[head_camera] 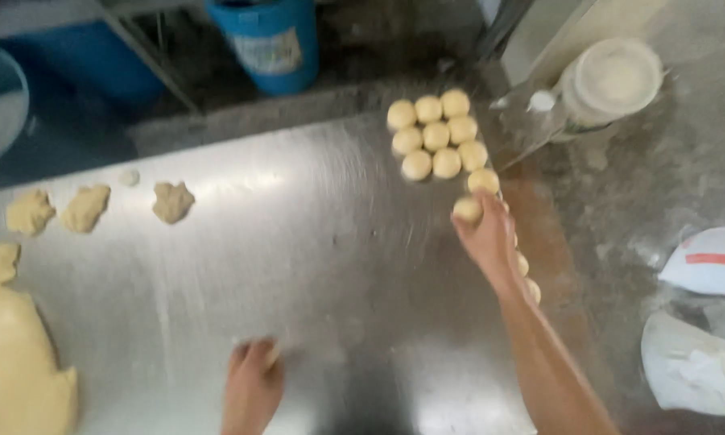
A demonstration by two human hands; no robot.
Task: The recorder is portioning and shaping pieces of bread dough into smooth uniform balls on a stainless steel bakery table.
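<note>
Before you lies the broad stainless steel table (314, 242), with a big pale mass of dough (12, 362) at its near left. Farther right sits a cluster of round dough balls (436, 133). Your right hand (487, 238) curls its fingertips around one small round dough ball (467, 209), just near of that cluster. Your left hand (254, 379) presses flat on the steel, fingers together, holding nothing you can make out.

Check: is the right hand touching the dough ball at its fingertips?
Touching. The head view shows the right hand with its fingertips closed around the dough ball, no gap between them, just below the rows of rolled balls.
</note>
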